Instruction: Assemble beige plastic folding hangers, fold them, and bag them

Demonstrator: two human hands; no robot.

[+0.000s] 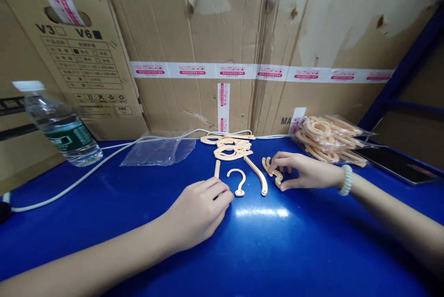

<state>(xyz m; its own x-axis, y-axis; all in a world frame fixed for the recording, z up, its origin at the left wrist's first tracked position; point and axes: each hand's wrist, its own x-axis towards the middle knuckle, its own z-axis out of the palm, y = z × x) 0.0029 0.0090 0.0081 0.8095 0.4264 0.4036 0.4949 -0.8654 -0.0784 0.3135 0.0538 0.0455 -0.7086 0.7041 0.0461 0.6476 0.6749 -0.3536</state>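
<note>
On the blue table lie several cream-coloured pieces. My left hand (204, 211) rests over the lower end of a straight-looking piece (217, 169), its fingers curled together; what is under them is hidden. A hook piece (240, 181) with a small round base lies just right of that hand. Beside it is a long curved arm piece (256, 176). My right hand (301, 170) has thumb and fingers around small curved pieces (276, 176) at the right. Behind these, a group of flat looped pieces (231, 151) lies near the cardboard.
A water bottle (65, 126) leans at the left. An empty clear bag (159, 151) and a white cable (76, 179) lie nearby. Bagged cream pieces (329, 137) and a dark flat device (398, 163) are at the right. Cardboard (194, 24) stands behind.
</note>
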